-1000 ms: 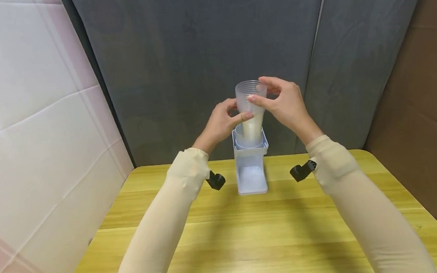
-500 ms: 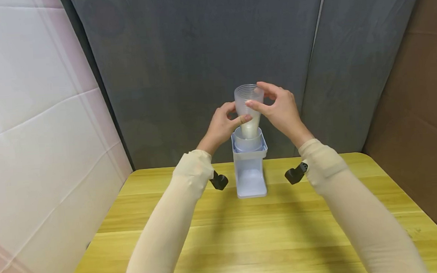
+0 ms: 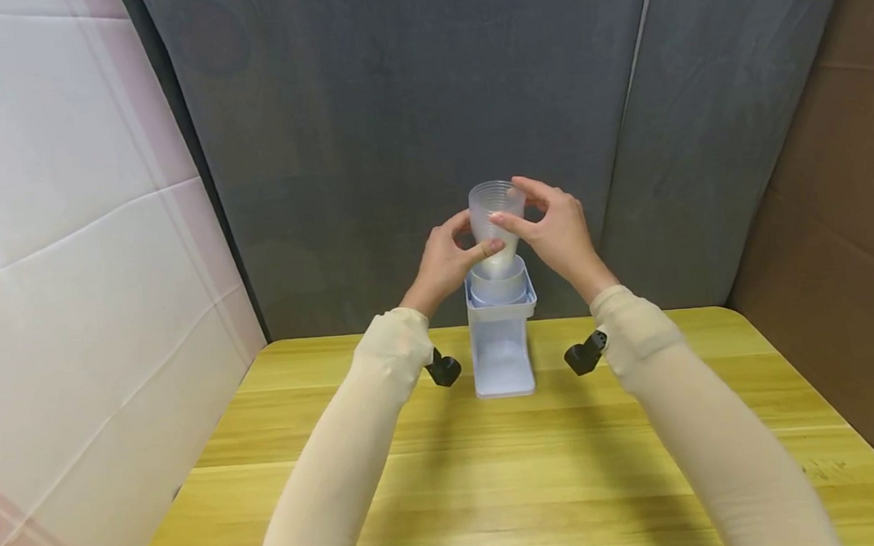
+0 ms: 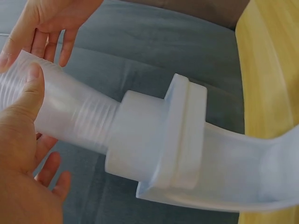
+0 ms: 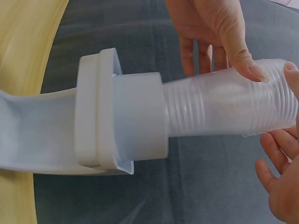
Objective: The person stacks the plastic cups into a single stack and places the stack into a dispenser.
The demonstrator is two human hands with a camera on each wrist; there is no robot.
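A stack of clear ribbed plastic cups [image 3: 482, 205] stands upright between both hands, its lower end inside the round collar [image 3: 498, 291] of a white plastic cup dispenser [image 3: 505, 369]. My left hand [image 3: 445, 262] pinches the stack at mid-height from the left, thumb in front. Higher up, near the rim, the thumb and fingers of my right hand [image 3: 561, 234] grip it from the right. In the left wrist view the cup stack [image 4: 77, 105] leans slightly, entering the collar [image 4: 135, 133]. From the right wrist view, the narrow ribbed end of the cups [image 5: 187, 109] disappears into the collar.
The dispenser's foot rests on a yellow wood-grain table [image 3: 510, 477] near its back edge. A dark grey panel [image 3: 369, 143] rises behind, with a white sheet [image 3: 91, 269] at the left and a brown wall [image 3: 830, 182] at the right. A small black camera hangs from each wrist.
Both hands have moved down with the cup stack, and it has sunk deeper into the dispenser's collar. The grips look the same.
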